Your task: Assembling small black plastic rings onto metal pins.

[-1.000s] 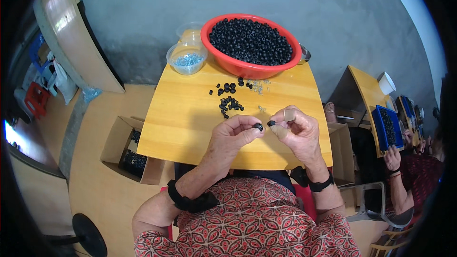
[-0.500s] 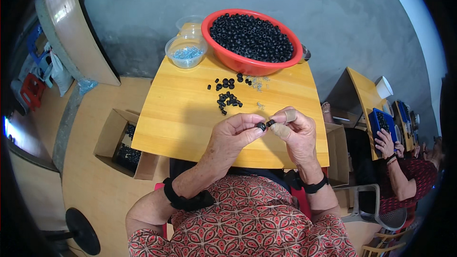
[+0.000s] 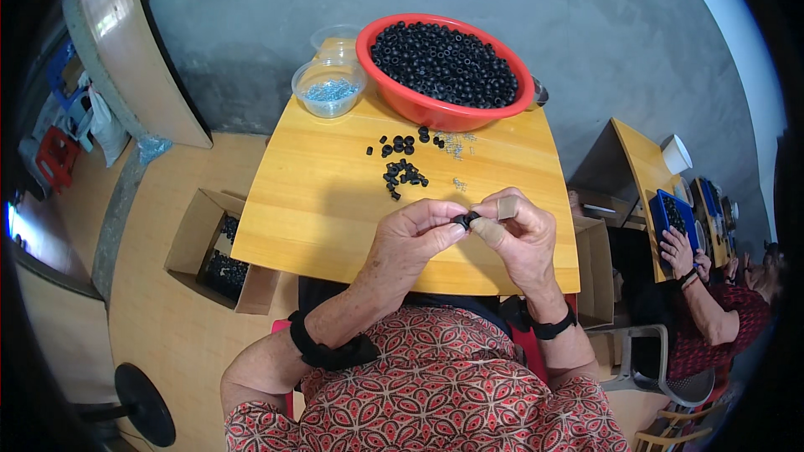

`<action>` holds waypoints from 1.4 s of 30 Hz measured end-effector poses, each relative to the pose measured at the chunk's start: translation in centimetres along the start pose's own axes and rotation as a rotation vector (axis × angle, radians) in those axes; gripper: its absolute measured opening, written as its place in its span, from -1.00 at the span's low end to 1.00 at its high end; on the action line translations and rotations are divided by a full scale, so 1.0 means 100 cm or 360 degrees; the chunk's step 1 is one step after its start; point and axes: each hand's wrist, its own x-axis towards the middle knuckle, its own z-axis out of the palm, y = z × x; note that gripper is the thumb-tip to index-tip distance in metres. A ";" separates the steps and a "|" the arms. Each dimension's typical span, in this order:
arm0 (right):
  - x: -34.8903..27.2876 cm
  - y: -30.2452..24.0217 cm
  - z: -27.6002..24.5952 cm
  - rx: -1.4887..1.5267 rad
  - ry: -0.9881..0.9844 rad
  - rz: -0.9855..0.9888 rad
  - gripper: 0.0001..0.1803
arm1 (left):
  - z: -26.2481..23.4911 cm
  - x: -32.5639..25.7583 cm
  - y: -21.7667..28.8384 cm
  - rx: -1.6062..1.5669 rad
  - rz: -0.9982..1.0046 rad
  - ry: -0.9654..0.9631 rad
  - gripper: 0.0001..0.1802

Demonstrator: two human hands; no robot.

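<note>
My left hand [image 3: 416, 233] pinches a round black plastic part [image 3: 461, 220] between thumb and fingertips, above the near half of the wooden table. Facing it, my right hand [image 3: 524, 234] grips a smaller black piece [image 3: 474, 216]. The two pieces touch, and fingertips partly cover both, so I cannot tell whether one sits inside the other. Tan tape wraps the right thumb and a finger. Beyond my hands lies a loose cluster of small black cylinders [image 3: 402, 174], with several rounder black parts [image 3: 398, 147] behind it. Small metal pieces [image 3: 453, 145] are scattered to their right.
A red basin [image 3: 394, 99] heaped with black parts stands at the table's [image 3: 285, 201] far edge. Left of it is a clear tub [image 3: 327, 100] of bluish metal bits. Cardboard boxes [image 3: 255, 289] flank the table on the floor. At the right, another person handles a blue tray [image 3: 688, 222].
The small gap between the two black pieces has closed; my right hand has brought its piece left against the one in my left hand.
</note>
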 end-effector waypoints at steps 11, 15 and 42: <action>0.000 -0.001 0.008 -0.0653 0.0022 -0.0527 -0.84 | -0.002 0.001 -0.005 0.0031 0.0035 -0.0023 -0.78; -0.003 -0.001 0.005 -0.0803 -0.0007 -0.0692 -0.75 | -0.004 0.002 -0.009 0.0035 0.0039 -0.0041 -0.79; 0.006 -0.004 -0.003 -0.1241 -0.0240 -0.0960 -0.64 | -0.007 0.005 -0.010 0.0127 -0.0066 -0.0031 -0.82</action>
